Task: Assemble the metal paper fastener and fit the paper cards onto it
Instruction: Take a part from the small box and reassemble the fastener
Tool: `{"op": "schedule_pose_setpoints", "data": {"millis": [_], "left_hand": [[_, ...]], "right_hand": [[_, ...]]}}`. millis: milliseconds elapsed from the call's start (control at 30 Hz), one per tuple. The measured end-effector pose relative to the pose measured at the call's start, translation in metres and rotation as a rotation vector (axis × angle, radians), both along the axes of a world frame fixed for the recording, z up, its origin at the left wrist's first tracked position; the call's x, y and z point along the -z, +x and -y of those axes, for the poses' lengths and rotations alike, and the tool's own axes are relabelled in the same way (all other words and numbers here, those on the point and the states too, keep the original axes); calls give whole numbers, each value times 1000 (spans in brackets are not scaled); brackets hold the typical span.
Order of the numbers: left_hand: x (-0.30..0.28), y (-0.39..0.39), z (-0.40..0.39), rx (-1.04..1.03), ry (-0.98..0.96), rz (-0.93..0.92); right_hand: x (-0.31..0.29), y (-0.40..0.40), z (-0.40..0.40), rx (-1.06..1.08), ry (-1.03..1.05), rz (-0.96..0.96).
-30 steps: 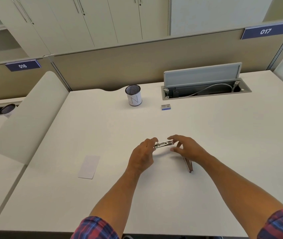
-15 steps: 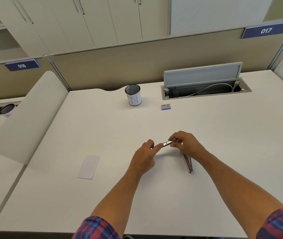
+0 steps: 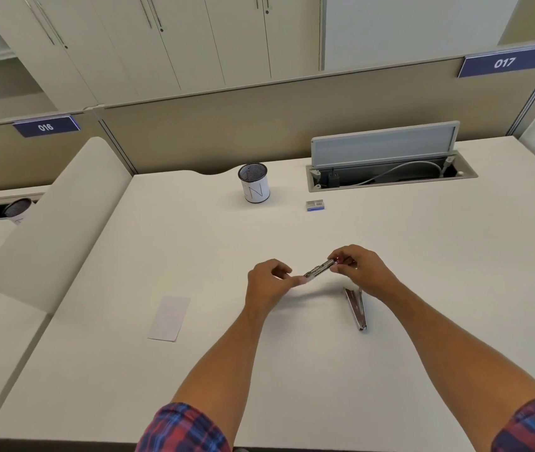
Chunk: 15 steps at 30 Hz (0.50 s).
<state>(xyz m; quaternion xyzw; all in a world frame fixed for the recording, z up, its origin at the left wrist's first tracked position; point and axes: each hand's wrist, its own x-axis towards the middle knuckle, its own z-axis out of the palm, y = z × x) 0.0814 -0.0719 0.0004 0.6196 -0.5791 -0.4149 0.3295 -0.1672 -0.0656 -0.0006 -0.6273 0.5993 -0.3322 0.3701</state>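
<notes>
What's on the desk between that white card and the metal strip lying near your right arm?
In the head view, only the left forearm crosses above it; the desk between the paper card and the metal strip is otherwise bare.

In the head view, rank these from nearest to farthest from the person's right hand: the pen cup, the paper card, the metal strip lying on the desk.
From the right hand:
1. Metal strip, just beneath the wrist.
2. Pen cup, far side, leftward.
3. Paper card, beyond the left hand.

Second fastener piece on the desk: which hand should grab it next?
Probably the right hand: the loose metal strip lies just below its wrist, while the left hand is farther off and can keep holding the fastener piece.
</notes>
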Motion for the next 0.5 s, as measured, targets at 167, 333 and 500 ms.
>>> {"op": "schedule_pose_setpoints", "data": {"millis": [167,333,500], "left_hand": [[-1,9,6,-123,108,-321],[2,10,3,-202,258,-676],[6,-7,-2,17,425,-720]], "right_hand": [[-6,-5,1,-41,-2,82],[-13,-2,1,-96,-10,186],[-14,21,7,-111,-39,167]]}}
